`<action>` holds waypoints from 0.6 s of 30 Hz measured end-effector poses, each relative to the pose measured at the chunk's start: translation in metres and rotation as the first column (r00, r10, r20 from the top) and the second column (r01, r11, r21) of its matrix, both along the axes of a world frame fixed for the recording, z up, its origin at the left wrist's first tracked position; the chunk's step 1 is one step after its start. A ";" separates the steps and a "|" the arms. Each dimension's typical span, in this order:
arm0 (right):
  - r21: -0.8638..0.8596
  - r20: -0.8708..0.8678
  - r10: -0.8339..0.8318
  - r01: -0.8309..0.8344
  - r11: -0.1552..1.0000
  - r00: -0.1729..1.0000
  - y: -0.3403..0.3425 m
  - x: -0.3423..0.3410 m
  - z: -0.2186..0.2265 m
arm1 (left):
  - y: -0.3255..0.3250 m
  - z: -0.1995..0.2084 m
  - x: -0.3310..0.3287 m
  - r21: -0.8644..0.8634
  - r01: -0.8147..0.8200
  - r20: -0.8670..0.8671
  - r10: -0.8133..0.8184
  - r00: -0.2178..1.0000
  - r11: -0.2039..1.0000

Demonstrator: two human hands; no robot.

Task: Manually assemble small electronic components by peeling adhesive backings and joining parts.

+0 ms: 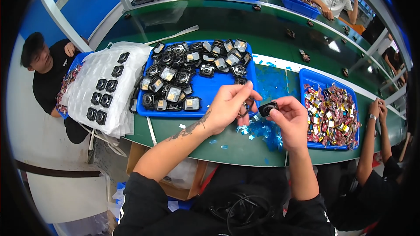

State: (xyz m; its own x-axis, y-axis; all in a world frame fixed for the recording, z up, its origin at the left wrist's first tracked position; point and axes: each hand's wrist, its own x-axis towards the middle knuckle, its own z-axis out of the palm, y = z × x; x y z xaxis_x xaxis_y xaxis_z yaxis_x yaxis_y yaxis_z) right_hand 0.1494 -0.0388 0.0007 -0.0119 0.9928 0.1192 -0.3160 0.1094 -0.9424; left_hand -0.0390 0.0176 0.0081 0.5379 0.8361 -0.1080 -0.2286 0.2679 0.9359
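My right hand (292,120) pinches a small black camera-like housing (267,109) with a round lens, between thumb and fingers. Close to its left, my left hand (229,105) has its fingers curled round a small dark piece, mostly hidden, whose kind I cannot make out. Behind my left hand lies a blue tray (206,88) holding many similar black housings, several showing pale rectangular backs. Scraps of blue film (262,133) are scattered on the green table beneath my hands.
Right of my hands stands a blue bin (355,124) of small wired parts. A white moulded tray stack (78,89) with several housings sits at the left. Behind runs a green conveyor belt (227,19) carrying scattered parts. Other people sit left, right and across.
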 end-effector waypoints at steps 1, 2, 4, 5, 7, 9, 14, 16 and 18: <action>0.016 0.057 -0.006 0.005 1.000 0.998 -0.004 -0.003 0.004 | -0.005 0.005 0.002 -0.014 -0.014 -0.043 0.014 0.999 1.000; 0.032 0.113 -0.013 0.009 0.999 0.994 -0.006 -0.007 0.007 | -0.005 0.004 0.003 -0.016 -0.021 -0.041 0.021 0.999 1.000; 0.103 0.153 -0.039 0.023 0.994 0.987 -0.005 -0.020 0.007 | -0.003 0.000 0.004 -0.002 -0.017 -0.021 0.017 1.000 1.000; 0.131 0.181 -0.099 0.076 0.988 0.978 -0.006 -0.027 0.007 | -0.004 -0.003 0.007 0.017 -0.058 -0.033 0.058 0.998 0.998; 0.243 0.267 -0.194 0.129 0.961 0.944 -0.003 -0.034 0.002 | -0.002 -0.008 0.003 0.026 -0.035 0.008 0.035 0.999 0.999; 0.242 0.320 -0.195 0.119 0.963 0.927 -0.002 -0.035 0.003 | -0.001 -0.008 0.003 0.037 -0.011 0.051 0.009 0.999 0.999; 0.248 0.273 -0.189 0.121 0.961 0.943 -0.001 -0.038 -0.002 | -0.004 -0.005 0.004 0.037 -0.011 0.026 0.010 1.000 0.999; 0.240 0.259 -0.198 0.135 0.961 0.945 -0.002 -0.042 0.001 | -0.005 -0.004 0.005 0.037 -0.034 0.020 0.034 0.999 0.999; 0.270 0.301 -0.229 0.147 0.952 0.926 -0.002 -0.045 0.003 | -0.004 -0.006 0.005 0.037 -0.056 0.013 0.056 0.998 0.998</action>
State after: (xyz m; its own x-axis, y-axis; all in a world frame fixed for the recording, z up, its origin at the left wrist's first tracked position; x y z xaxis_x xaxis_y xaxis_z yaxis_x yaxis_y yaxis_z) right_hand 0.1048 -0.0411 0.0039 0.0938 0.9230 0.3733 0.0511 0.3700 -0.9276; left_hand -0.0337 0.0135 0.0026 0.4912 0.8682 -0.0698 -0.2536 0.2192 0.9421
